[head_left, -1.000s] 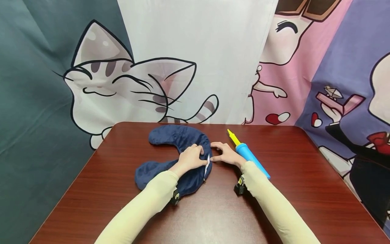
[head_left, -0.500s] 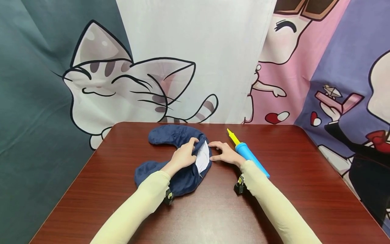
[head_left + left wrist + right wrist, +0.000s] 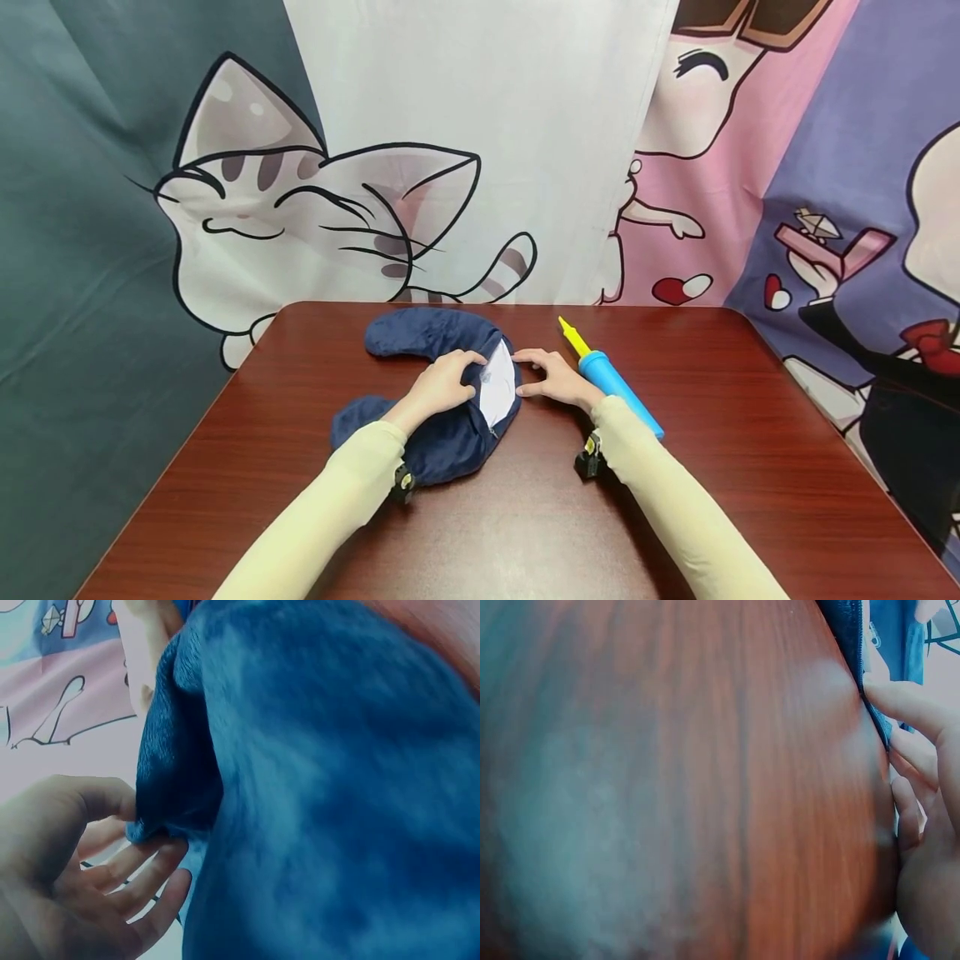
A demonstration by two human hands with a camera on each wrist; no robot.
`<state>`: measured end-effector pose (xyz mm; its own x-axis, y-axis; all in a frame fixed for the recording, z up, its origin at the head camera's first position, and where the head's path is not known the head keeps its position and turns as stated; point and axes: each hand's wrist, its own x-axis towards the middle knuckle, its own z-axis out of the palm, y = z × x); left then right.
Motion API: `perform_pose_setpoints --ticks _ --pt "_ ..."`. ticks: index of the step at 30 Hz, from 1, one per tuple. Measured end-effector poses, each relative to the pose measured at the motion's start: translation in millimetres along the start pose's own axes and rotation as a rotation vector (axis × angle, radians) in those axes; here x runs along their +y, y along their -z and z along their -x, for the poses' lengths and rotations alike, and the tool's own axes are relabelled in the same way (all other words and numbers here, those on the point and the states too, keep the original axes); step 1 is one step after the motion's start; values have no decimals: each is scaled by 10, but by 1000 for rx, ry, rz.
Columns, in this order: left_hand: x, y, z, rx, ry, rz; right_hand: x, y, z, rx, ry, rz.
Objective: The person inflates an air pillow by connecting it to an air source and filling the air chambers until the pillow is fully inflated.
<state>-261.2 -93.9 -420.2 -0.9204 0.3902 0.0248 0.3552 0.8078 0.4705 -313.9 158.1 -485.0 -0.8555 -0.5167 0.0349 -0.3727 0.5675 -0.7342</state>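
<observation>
A navy plush U-shaped neck pillow [image 3: 450,446] lies on the table, its curved side to the right. Along that side a zipped slit gapes, baring a white inside [image 3: 498,387]. My left hand [image 3: 437,382] pinches the slit's left edge between thumb and fingers; the left wrist view shows a fold of the plush fabric [image 3: 161,772] at the fingertips. On the opposite edge, my right hand [image 3: 558,380] holds the cover with thumb and forefinger. The zipper teeth [image 3: 860,649] run up to those fingertips in the right wrist view.
A blue hand pump [image 3: 617,385] with a yellow nozzle [image 3: 573,337] lies just behind and right of my right hand. The reddish-brown table [image 3: 525,517] ends at a printed cartoon cloth backdrop [image 3: 570,167].
My left hand has moved left, drawing its edge of the slit away, so the narrow white gap has widened. The right hand has stayed nearly in place.
</observation>
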Motion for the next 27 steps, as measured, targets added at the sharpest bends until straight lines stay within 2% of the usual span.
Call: perform_pose_setpoints --ticks 10,14,18,20,23,27 --pt "-183 56 35 -17 -14 -8 -33 -3 13 7 -15 4" --pt "-271 54 30 -31 -71 -38 -30 -10 13 11 -17 4" --pt "-368 46 -3 -80 -177 -132 -18 -17 15 5 -8 12" --pt "-405 49 -26 -113 -213 -148 -17 -17 17 2 -6 13" --pt "-433 62 -58 -168 -232 -135 -18 -13 19 4 -6 7" --pt "-430 85 -91 -243 -221 -115 -28 -6 23 7 -21 3"
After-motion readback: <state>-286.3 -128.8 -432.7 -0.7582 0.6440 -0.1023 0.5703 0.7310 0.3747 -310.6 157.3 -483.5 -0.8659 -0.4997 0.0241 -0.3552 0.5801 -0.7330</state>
